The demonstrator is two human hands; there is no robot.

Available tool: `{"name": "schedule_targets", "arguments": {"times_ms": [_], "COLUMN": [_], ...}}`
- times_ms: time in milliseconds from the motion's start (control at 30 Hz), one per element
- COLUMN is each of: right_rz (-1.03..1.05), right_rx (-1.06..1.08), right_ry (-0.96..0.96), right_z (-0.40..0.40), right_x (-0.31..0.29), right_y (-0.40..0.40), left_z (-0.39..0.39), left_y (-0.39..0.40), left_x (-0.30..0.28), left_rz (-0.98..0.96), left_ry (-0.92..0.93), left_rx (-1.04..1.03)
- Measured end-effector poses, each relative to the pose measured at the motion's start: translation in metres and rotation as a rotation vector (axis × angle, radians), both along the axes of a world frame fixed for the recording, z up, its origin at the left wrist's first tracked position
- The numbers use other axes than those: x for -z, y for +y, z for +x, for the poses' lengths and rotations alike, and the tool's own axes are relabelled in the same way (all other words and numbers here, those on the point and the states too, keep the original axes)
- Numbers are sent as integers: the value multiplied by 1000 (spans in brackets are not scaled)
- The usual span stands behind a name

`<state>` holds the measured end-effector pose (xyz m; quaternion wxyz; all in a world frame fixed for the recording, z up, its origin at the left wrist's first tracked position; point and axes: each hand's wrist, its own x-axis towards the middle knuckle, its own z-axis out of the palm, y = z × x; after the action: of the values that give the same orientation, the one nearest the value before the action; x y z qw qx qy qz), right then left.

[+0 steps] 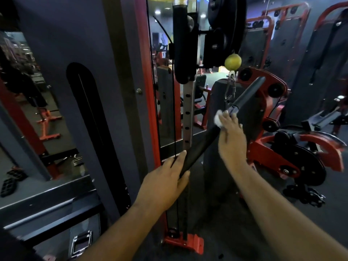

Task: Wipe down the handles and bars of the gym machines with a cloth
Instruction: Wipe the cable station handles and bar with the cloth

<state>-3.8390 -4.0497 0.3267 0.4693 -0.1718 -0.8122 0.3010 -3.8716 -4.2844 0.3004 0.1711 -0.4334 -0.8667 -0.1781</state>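
White cloth [218, 120]: bunched under the right hand [230, 136], pressed against the middle of the bar [212, 132]; only a corner shows.
Right hand: fingers curled over the cloth and the bar, gripping both.
Left hand [165, 182]: fingers and thumb wrapped round the bar's low black end.
Bar: long axis slants from lower left up to upper right, hanging by its middle from a carabiner [231, 87].
Above: yellow-green ball [233, 61], under the pulley [224, 21].
Left: red upright [145, 72].
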Motion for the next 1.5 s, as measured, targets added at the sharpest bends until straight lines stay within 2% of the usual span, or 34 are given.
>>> {"name": "schedule_targets", "arguments": {"times_ms": [100,233,300,367,467,533,600,700,767,800,867,933,967,1033,1167,1267,1367,1433,1500], "right_rz": [231,409,626,582,533,473,411,363,224,45,-538,-1133,-1334,-1534,-1506,-1456,-1431,-1345,-1167], "right_rx": [-4,-423,-367,-171,-53,-104,-198,-467,-508,-426,-190,-125,-175,-268,-347,-244,-198,-188,-161], "right_ry": [-221,-238,-208,-106,-251,-273,-215,-127,23,142,358,484,509,513,425,358,337,328,308], "right_z": [-2,25,26,14,-2,-2,9,33,44,44,33,15,6,-8,-12,-8,-2,3,12], "right_x": [9,28,20,2,-12,-3,9,35,49,50,35,15,6,-8,-18,-8,8,17,29], "right_y": [14,-22,-13,16,46,39,18,-8,-11,-9,2,14,16,8,-29,-56,-82,-101,-114], "left_z": [-3,-4,0,3,8,8,7,6,7,7,9,11,11,11,12,13,6,-1,-7], "left_y": [6,11,15,18,23,25,25,26,26,27,28,28,28,28,28,24,21,16,13], "left_x": [6,16,17,16,17,16,17,21,23,23,20,18,17,14,4,-6,-12,-14,-14], "left_rz": [41,33,39,51,72,86,94,63,56,70,96,98,96,75,-74,-153,-142,-128,-108], "left_ry": [-7,31,33,28,31,22,10,5,-8,-18,-40,-44,-30,-3,89,72,63,66,70], "left_rx": [1,-22,-33,-55,-61,-51,-45,-35,-30,-28,-20,-10,-5,3,47,59,80,108,150]}}
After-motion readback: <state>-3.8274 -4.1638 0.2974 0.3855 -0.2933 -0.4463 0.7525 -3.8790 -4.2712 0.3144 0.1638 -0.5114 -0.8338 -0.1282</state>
